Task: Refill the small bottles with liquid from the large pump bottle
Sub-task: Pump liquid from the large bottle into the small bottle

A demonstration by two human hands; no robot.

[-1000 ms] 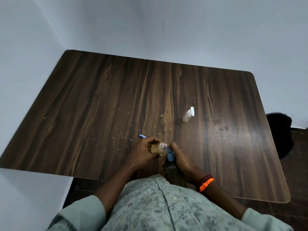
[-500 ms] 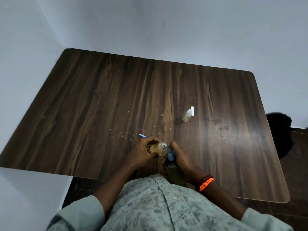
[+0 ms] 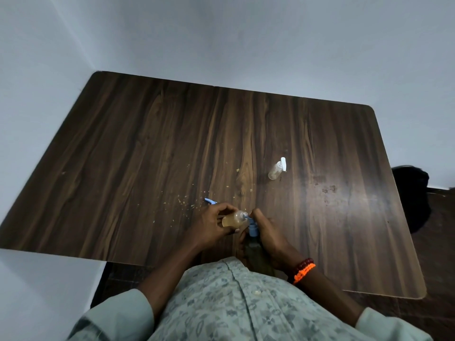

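Filling: small bottle tipped to big bottle spout, over near table edge.
Left hand: wrapped round small bottle.
Right hand: curled round pump.
Tip: press slowly, mouth under spout.

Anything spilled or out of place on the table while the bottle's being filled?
Yes. Small yellowish specks lie scattered on the table beyond the left hand, like drips or crumbs; which, I cannot tell. Dull smudges mark the right side. A second small bottle stands apart further out, tilted-looking. A blue piece pokes out behind the left hand.
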